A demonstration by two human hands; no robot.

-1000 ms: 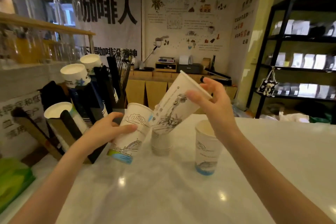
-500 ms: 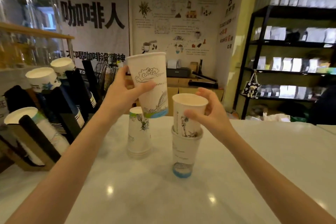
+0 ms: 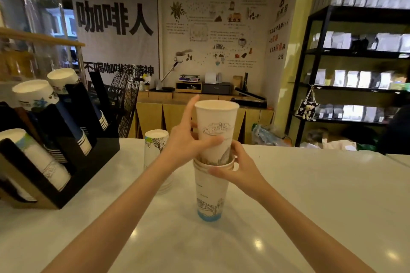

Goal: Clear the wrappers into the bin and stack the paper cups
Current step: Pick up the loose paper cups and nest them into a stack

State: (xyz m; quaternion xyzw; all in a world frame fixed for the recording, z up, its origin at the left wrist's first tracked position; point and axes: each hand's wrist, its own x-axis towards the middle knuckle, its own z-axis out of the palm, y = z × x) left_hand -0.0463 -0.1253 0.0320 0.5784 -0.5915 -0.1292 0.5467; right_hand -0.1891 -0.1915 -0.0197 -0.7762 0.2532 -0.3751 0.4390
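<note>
Head view: left hand [image 3: 188, 146] seats tall cup [image 3: 215, 131] into stack [image 3: 210, 193] right hand [image 3: 241, 168] grips

The glossy white counter [image 3: 310, 195] carries a stack of paper cups [image 3: 210, 197] standing upright directly beneath the two hands, a lone upturned paper cup [image 3: 153, 146] just behind the left hand's wrist, and a black cup dispenser rack [image 3: 73, 162] well off to the left of that hand.

bg: poster wall [image 3: 137, 29] | black shelving [image 3: 355, 55] R | wood cabinets [image 3: 155, 115] | white counter [image 3: 310, 195]
</note>
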